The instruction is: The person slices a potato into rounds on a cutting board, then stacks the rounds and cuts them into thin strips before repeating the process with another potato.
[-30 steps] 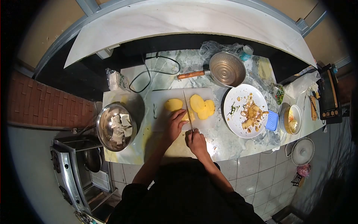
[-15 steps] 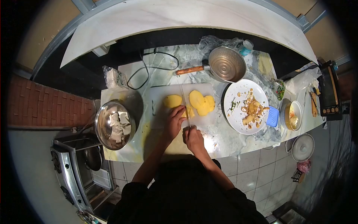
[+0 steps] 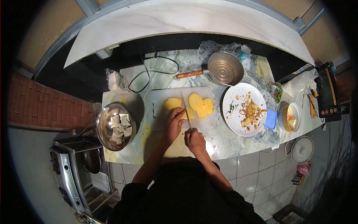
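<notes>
Several slices [image 3: 201, 105] were piled at three o'clock of the knife [image 3: 185, 106] clasped by the right hand [image 3: 194, 141], with the remaining potato [image 3: 172, 103] pinned under the left hand [image 3: 174, 123].

The knife [image 3: 185, 104] has a thin, straight blade that stands on edge across the middle of the board [image 3: 158, 119], tip toward the board's far edge. Under the blade lies a yellow potato piece [image 3: 190, 113], partly cut into strips. Left of the blade sits a rounded, peeled potato chunk [image 3: 172, 103]. Right of it, flat yellow slices [image 3: 201, 105] overlap near the board's right edge.
</notes>
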The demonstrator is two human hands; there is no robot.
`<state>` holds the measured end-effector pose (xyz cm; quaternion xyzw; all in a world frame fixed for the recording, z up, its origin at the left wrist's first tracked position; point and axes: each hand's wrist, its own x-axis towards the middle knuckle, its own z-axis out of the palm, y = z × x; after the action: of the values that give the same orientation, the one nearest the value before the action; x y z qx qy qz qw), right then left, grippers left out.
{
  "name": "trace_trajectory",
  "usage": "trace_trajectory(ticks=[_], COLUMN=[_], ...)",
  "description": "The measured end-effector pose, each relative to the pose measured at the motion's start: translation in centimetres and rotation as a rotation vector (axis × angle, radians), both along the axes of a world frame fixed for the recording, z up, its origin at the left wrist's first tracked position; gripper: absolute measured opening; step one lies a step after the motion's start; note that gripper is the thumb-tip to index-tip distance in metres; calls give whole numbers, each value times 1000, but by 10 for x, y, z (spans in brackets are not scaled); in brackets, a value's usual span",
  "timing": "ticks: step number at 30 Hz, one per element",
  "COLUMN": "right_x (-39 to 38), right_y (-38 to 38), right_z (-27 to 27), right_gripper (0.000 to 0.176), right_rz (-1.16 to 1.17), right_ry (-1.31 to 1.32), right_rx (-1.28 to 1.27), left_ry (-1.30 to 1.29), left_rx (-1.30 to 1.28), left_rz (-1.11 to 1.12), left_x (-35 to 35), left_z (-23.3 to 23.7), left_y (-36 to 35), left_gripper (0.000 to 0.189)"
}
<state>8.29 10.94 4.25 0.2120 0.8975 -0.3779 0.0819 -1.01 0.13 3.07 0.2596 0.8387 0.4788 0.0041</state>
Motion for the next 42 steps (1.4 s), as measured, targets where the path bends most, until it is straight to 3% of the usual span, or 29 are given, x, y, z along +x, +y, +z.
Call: trace_trajectory(ticks=[8, 17, 26, 35, 42], right_x=[-4, -7, -7, -2, -4], right_y=[3, -1, -8, -8, -1], right_z=[-2, 8, -13, 4, -3], right_gripper=[30, 28, 28, 27, 24], right_rz=[2, 22, 26, -35, -41], right_ry=[120, 83, 164, 25, 85], right_rx=[-92, -104, -96, -3, -27], left_ry=[53, 59, 57, 12, 10], left_rx=[28, -1, 3, 2, 17], left_rz=[-33, -30, -22, 24, 4], left_x=[-3, -3, -3, -2, -3], left_z=[-7, -13, -4, 3, 5], left_y=[-4, -4, -2, 1, -3], left_gripper=[43, 42, 42, 44, 41])
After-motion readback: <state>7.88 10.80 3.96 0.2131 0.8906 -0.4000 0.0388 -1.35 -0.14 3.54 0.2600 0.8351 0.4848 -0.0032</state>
